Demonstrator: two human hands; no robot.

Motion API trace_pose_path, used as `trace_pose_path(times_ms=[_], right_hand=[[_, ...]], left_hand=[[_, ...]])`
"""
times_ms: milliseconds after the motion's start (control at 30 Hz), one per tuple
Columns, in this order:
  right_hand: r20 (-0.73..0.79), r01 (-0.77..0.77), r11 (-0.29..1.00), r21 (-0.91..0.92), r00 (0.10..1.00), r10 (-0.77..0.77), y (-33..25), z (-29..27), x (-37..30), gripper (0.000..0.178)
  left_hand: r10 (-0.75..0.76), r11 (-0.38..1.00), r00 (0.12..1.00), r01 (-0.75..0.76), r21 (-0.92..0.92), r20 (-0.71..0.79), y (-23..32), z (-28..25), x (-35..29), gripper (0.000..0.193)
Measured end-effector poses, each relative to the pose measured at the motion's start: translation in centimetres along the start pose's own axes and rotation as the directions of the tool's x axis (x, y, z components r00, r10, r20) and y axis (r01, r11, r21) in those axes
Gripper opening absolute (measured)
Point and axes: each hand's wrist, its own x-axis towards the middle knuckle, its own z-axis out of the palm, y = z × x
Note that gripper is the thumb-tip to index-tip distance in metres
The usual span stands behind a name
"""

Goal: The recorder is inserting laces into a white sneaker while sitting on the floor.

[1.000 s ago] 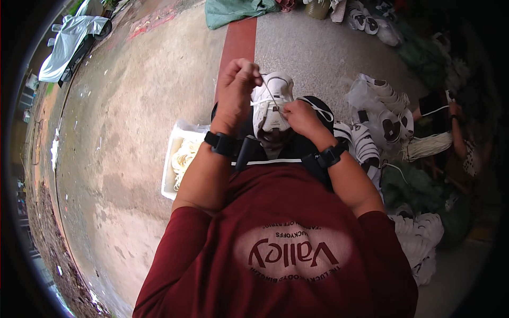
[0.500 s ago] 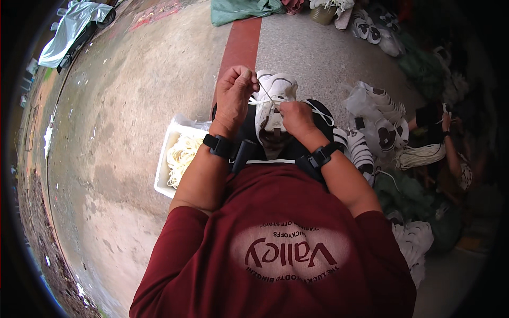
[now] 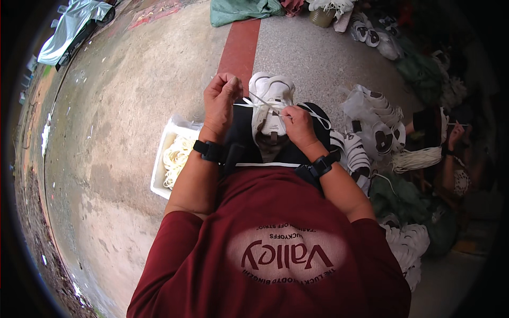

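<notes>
A white sneaker (image 3: 272, 126) with brown trim rests between my knees, its padded opening toward me. Left of it, my left hand (image 3: 219, 100) is closed in a pinch on a thin shoelace (image 3: 259, 98) that runs taut and slanting to the sneaker's eyelets. My right hand (image 3: 298, 125) lies against the eyelet area on the other side, thumb and forefinger closed on the lace there; its fingertips are partly hidden. A pale loop of lace trails over my dark trousers at the right knee.
A white bin (image 3: 158, 172) of cream laces stands at my left. On the right lie wrapped white shoes (image 3: 366, 108), striped shoes (image 3: 356, 159), a lace bundle (image 3: 416, 159) and green sacks (image 3: 403, 199). Another person's hand (image 3: 455, 135) shows at far right.
My left hand has moved left and slightly toward me, with the lace strand drawn out flatter. My right hand stays at the eyelets. The other person's hand at far right has moved.
</notes>
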Motion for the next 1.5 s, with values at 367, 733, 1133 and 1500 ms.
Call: trace_pose_path(times_ms=[367,733,1133,1500], right_hand=[[-0.07,-0.026,0.992,0.123,0.997,0.034,0.3,0.4,0.1,0.005],[0.07,-0.217,0.942,0.257,0.976,0.206,-0.1,0.1,0.3,0.007],[-0.158,-0.027,0.999,0.037,0.987,0.032,-0.3,1.3,-0.2,0.005],[-0.142,-0.07,0.997,-0.019,0.988,0.067,-0.2,0.9,-0.5,0.004]], left_hand=[[0.019,0.999,0.999,-0.021,-0.028,-0.041,-1.1,-0.4,0.3,0.008],[-0.052,0.998,0.989,0.054,0.011,-0.139,-3.8,-1.1,1.9,0.008],[0.056,0.816,0.99,0.032,0.578,-0.133,-4.2,0.2,2.0,0.018],[0.047,0.355,0.903,-0.415,0.837,0.428,-3.7,1.2,-2.4,0.022]])
